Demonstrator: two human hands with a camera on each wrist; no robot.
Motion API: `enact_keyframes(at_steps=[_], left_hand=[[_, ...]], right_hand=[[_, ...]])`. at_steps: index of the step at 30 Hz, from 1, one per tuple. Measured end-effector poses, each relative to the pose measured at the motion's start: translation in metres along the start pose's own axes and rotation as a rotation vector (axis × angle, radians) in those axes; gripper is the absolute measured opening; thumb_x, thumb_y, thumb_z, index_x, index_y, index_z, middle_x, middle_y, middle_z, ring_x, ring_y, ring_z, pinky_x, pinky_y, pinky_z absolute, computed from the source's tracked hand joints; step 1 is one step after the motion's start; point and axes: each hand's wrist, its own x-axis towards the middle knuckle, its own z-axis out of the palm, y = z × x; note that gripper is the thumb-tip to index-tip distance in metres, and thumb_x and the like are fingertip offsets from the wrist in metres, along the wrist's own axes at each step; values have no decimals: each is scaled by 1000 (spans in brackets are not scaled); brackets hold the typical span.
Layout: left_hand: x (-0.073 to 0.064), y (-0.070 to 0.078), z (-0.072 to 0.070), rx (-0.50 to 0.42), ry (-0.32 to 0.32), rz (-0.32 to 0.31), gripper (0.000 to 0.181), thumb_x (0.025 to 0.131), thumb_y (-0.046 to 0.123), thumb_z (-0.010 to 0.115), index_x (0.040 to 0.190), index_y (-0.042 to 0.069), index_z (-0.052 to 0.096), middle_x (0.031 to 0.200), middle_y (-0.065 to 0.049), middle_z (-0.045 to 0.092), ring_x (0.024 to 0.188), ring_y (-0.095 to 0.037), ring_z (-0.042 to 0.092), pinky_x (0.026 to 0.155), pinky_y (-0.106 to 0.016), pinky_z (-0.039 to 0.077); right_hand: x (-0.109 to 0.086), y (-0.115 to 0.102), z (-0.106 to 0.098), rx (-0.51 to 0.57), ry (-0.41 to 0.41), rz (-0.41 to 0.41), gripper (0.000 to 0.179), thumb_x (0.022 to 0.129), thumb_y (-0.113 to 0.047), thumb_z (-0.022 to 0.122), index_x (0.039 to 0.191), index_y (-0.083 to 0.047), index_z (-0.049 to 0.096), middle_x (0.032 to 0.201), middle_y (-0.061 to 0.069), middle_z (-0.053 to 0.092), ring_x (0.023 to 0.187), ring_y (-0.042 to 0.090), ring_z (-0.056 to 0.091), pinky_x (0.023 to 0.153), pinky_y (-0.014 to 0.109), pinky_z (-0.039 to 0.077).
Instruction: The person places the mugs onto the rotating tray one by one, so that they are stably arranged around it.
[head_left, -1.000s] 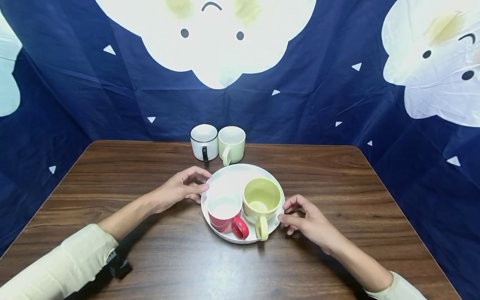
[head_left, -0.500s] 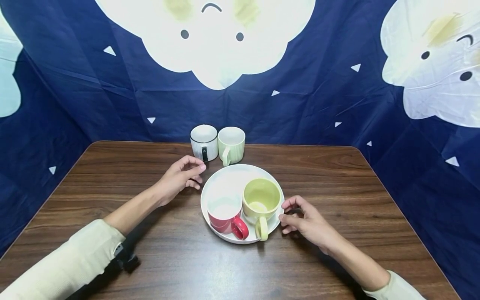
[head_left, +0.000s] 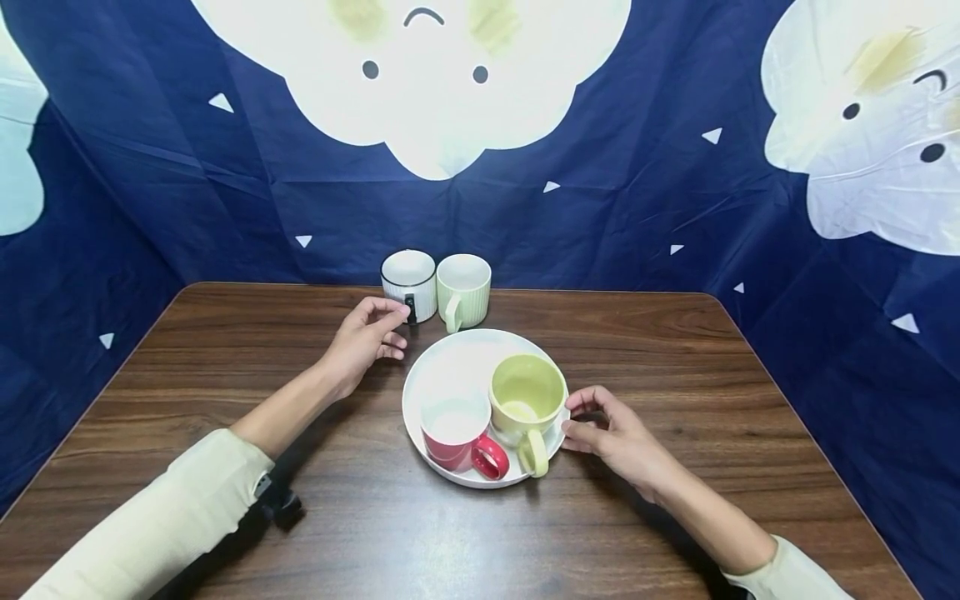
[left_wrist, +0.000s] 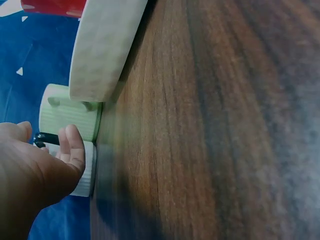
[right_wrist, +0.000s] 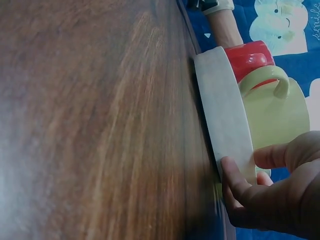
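Note:
Two mugs stand in a round white plate [head_left: 442,358] with a raised rim: a red mug [head_left: 450,454], white inside, and a yellow-green mug [head_left: 525,392]. My right hand [head_left: 618,437] pinches the plate's right rim; in the right wrist view its thumb and fingers lie on either side of the wall. Behind the plate, my left hand [head_left: 367,342] is at a white ribbed mug [head_left: 411,279] with a black rim. That mug's black handle [left_wrist: 47,138] shows between the thumb and the loosely bent fingers in the left wrist view.
A pale green ribbed mug [head_left: 465,292] stands right beside the white one, near the back edge of the wooden table [head_left: 360,525]. A dark blue cloth [head_left: 225,208] with clouds hangs close behind the table and along its sides.
My left hand has left the plate's left rim and moved back to the white mug's black handle. The plate with its two mugs has turned slightly, their handles shifting right.

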Motion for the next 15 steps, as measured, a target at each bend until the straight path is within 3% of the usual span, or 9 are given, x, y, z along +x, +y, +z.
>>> enact_keyframes(at_steps=[7,15], left_hand=[[9,-1,3,-19,-9,-20,28,118,33,60,134,11,53,131,-4,52,83,-8,67,78,-22,64],[16,0,4,-51,-34,-42,36,119,39,58,134,7,56,119,-1,53,82,-8,67,77,-23,64]], right_hand=[[4,-1,-1,-11,22,-3,36,106,2,68,138,10,54,137,27,58,116,23,69,101,30,67],[10,0,-4,-49,33,-7,36,107,1,67,140,8,56,139,27,59,118,23,70,102,30,66]])
